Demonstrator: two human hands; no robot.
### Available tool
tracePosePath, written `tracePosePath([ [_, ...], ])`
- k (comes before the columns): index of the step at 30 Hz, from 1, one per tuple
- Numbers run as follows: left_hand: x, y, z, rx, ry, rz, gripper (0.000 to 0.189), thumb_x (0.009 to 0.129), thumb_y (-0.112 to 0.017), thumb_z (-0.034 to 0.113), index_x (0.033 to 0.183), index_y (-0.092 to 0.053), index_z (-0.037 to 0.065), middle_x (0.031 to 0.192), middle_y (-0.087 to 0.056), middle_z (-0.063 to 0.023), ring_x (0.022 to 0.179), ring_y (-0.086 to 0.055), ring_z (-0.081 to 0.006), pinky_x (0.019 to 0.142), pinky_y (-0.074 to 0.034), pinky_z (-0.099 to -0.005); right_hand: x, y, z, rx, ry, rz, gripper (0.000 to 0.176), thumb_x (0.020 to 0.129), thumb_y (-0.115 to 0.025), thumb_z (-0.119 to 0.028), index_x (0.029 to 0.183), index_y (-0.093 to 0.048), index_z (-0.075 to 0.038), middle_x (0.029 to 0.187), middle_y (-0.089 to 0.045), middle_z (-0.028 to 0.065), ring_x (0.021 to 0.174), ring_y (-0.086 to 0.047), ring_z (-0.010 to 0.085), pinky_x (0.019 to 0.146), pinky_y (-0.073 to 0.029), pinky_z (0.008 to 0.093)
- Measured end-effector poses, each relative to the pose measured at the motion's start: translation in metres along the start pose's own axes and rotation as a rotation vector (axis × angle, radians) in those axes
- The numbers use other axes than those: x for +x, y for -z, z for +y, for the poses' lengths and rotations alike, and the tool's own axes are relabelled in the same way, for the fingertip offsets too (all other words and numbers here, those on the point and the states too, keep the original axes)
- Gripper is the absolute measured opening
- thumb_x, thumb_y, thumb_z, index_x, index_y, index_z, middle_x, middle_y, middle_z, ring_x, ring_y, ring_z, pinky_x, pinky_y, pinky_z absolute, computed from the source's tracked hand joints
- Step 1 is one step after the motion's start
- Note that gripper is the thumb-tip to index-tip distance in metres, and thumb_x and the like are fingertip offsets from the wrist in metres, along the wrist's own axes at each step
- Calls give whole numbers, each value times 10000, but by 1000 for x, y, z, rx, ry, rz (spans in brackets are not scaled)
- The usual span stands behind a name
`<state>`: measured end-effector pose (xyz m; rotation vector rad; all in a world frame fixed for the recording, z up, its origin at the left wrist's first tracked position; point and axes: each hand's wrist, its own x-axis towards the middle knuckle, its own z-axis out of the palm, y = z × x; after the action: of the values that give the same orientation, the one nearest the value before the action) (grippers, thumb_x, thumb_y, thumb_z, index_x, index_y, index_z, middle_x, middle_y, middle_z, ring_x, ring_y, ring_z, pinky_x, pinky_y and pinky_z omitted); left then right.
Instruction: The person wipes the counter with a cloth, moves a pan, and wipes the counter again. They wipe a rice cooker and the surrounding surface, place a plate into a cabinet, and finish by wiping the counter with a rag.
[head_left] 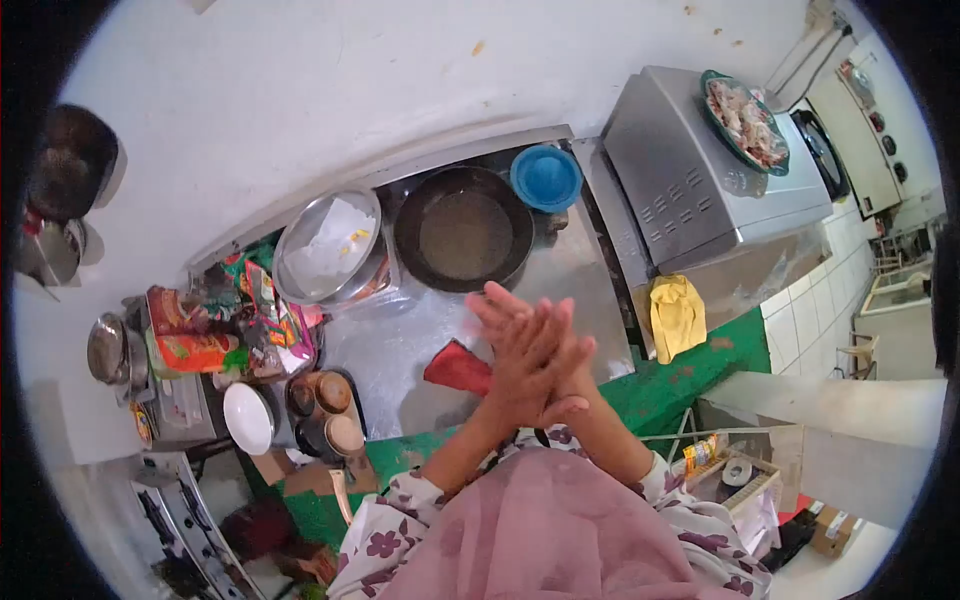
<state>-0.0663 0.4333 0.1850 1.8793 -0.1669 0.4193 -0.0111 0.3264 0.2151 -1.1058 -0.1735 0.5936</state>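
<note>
My left hand (523, 362) and my right hand (576, 375) are pressed against each other, palm to palm, in front of my chest. Their fingers are stretched out, some of them spread and slightly blurred. No object shows between them. Just left of the hands, a red cloth (456, 367) lies on the metal counter (380, 350). Beyond them sits a dark round pan (465, 225) with what looks like oil in it. A blue plastic bowl (546, 178) stands at the pan's right.
A large metal bowl (325, 245) holding white paper stands left of the pan. Colourful packets (200, 330), a white bowl (248, 418) and brown cups (332, 392) crowd the left. Rightward, a yellow cloth (677, 315) hangs by a steel appliance (670, 150) bearing a dish of meat pieces (745, 120).
</note>
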Motion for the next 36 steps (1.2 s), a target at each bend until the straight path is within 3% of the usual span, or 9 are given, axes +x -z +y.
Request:
tracePosePath([
  [3,11,-3,-29,678,-167,50,548,932,-443,416,1382,-425,104,1481,-276,-181,1397,-180,-358,1124,-62,-472,-11,3,-12,228,-20,-83,640,974,-353,-468,1425,-280,-20,1455,-344,95,1315,-356,208,1068,-265,319],
  [4,21,-2,-33,419,7,94,511,938,-451,380,1364,-445,98,1475,-293,-173,1390,-202,-352,1122,-92,-462,-9,9,-19,46,179,-69,538,972,-446,-363,1365,-391,2,1356,-475,93,1216,-473,204,1013,-340,303],
  [5,35,0,-37,158,177,136,475,944,-459,344,1347,-466,92,1469,-310,-165,1384,-224,-346,1120,-122,-451,-10,21,-26,45,183,-65,538,972,-446,-363,1365,-391,2,1356,-475,93,1216,-473,204,1013,-340,303],
  [7,56,4,-80,157,267,226,464,942,-511,279,1360,-432,94,1422,-394,-152,1366,-276,-316,1106,-199,-388,-16,49,-41,-687,255,85,365,965,-484,-239,1230,-545,5,1159,-615,116,1086,-563,171,939,-398,283],
  [8,71,5,-89,161,305,243,448,940,-512,276,1351,-449,110,1417,-401,-147,1365,-278,-314,1097,-226,-377,-19,49,-49,-625,277,187,268,937,-537,-164,1111,-621,21,1062,-649,95,1033,-571,141,916,-415,268],
  [11,118,-3,-109,219,317,252,465,929,-529,284,1356,-444,123,1428,-381,-150,1368,-269,-314,1086,-257,-378,-26,71,-56,-460,231,217,240,923,-559,-171,1072,-637,1,1027,-665,89,962,-614,138,855,-450,254],
  [16,166,-45,-151,445,217,141,636,877,-598,342,1415,-340,120,1503,-187,-201,1382,-214,-352,1097,-239,-407,-36,122,-76,-669,168,131,235,924,-558,-161,1074,-637,1,995,-671,75,942,-611,133,839,-456,257],
  [24,188,-82,-165,448,183,242,668,861,-614,369,1403,-344,87,1489,-209,-218,1369,-222,-389,1079,-272,-444,-37,208,-113,-726,164,138,212,910,-573,-138,1063,-645,-10,950,-679,73,899,-630,151,803,-474,263],
  [36,187,-100,-146,547,245,281,610,872,-602,353,1362,-388,60,1482,-240,-198,1368,-239,-359,1091,-253,-431,-19,251,-198,-884,275,54,181,906,-562,-117,1025,-654,-17,988,-677,81,935,-624,161,824,-466,286],
])
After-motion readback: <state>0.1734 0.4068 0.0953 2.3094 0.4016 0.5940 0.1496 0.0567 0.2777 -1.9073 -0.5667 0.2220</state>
